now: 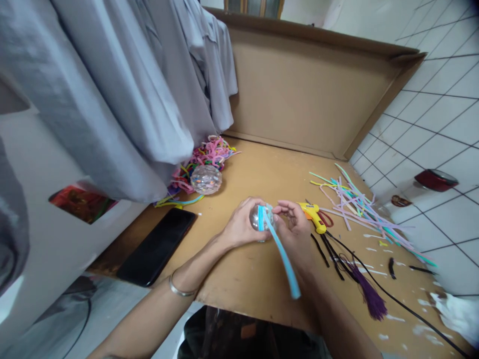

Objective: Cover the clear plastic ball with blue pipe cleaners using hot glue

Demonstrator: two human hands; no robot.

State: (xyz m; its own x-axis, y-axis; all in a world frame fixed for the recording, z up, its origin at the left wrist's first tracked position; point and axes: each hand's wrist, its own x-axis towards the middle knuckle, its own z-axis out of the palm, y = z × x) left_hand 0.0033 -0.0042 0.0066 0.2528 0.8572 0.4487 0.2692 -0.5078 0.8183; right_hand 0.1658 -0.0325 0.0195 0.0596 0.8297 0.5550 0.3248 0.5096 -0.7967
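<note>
A small clear ball [255,218] sits in my left hand [241,224], with fingers and thumb wrapped round its left side. Light-blue fuzzy strip, seemingly a pipe cleaner [286,264], lies over the ball in bands; its loose end hangs down toward me. At the ball's right edge is my right hand [294,227], thumb and curled fingertips against it. Part of the ball is hidden by the hands. Just right of that hand a yellow hot glue gun [318,219] lies on the table.
A larger clear ball [206,179] rests by a pile of coloured strips [213,152]. A black phone [157,247] lies left. Pastel pipe cleaners [352,199], a purple tassel [370,296] and the glue gun's cord [396,299] are right. Grey cloth [149,89] hangs overhead; cardboard [299,89] stands behind.
</note>
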